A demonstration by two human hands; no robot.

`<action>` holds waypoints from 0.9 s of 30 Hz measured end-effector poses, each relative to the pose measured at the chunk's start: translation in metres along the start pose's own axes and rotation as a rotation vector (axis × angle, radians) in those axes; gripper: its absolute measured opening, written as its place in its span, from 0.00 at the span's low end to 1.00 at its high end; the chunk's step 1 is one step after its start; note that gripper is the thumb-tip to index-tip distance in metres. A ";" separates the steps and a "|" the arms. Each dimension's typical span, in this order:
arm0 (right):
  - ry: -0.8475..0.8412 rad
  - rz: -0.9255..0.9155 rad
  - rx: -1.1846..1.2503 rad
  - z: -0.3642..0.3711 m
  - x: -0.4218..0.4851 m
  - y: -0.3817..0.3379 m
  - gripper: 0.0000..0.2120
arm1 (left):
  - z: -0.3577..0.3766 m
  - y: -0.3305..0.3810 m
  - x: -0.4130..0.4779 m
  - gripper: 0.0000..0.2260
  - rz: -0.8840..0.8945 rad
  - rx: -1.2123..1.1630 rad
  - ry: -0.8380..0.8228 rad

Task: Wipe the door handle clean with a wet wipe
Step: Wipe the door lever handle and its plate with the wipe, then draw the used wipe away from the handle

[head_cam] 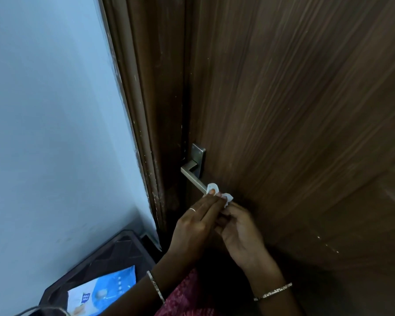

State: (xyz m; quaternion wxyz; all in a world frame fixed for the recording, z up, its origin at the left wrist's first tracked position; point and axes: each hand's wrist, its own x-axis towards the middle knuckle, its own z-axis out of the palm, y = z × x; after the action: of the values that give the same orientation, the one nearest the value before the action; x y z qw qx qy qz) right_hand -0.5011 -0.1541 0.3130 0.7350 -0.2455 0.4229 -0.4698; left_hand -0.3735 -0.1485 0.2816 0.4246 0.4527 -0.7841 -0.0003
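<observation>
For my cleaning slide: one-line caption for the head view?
Both hands, left and right, press a white wet wipe around the silver lever door handle on a brown wooden door.

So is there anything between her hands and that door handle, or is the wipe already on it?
Nothing visible stands in the way. The wet wipe, pinched by the left hand and right hand, already sits at the free end of the door handle. The rest of the lever up to the metal plate is bare.
</observation>
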 end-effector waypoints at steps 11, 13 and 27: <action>0.187 -0.162 0.010 0.014 0.000 0.017 0.08 | -0.014 -0.005 -0.003 0.20 -0.348 -0.278 0.288; 0.216 -0.196 -0.013 0.015 0.003 0.019 0.06 | -0.019 -0.016 0.006 0.21 -0.446 -0.262 0.329; 0.204 -0.050 0.124 0.016 0.026 0.021 0.05 | -0.035 -0.029 0.000 0.17 -0.667 -0.203 0.241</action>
State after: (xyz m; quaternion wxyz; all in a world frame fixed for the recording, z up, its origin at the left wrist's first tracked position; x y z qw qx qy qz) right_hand -0.4722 -0.1690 0.2954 0.6900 -0.1611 0.4594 -0.5356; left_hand -0.3295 -0.1515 0.2930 0.5332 0.6359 -0.5337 -0.1630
